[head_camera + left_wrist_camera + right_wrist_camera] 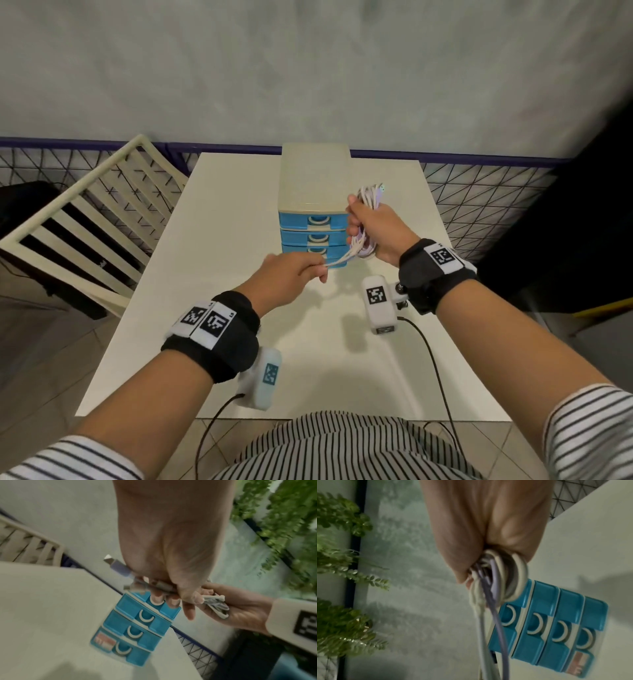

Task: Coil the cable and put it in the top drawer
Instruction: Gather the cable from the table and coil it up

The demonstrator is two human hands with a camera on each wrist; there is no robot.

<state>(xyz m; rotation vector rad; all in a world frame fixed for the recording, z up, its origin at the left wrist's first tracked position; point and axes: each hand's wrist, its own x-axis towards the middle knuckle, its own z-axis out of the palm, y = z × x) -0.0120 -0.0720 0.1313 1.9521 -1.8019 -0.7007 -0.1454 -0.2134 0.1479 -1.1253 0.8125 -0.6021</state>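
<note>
The thin coiled cable [368, 202] mixes white and pale lilac strands, the small plastic drawer unit [313, 192] has a cream body with bright blue drawer fronts and cream crescent handles, the flat surface [212, 240] is plain white, and the sleeves [589, 431] carry black-and-white stripes.

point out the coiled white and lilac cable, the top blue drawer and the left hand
coiled white and lilac cable [370, 197], head view, loops above the right fist
top blue drawer [294, 219], head view, left of its front
left hand [287, 279], head view, back of the hand

glossy blue plastic drawers [312, 224], smooth matt white table [239, 212], rubbery cable [368, 198].
</note>
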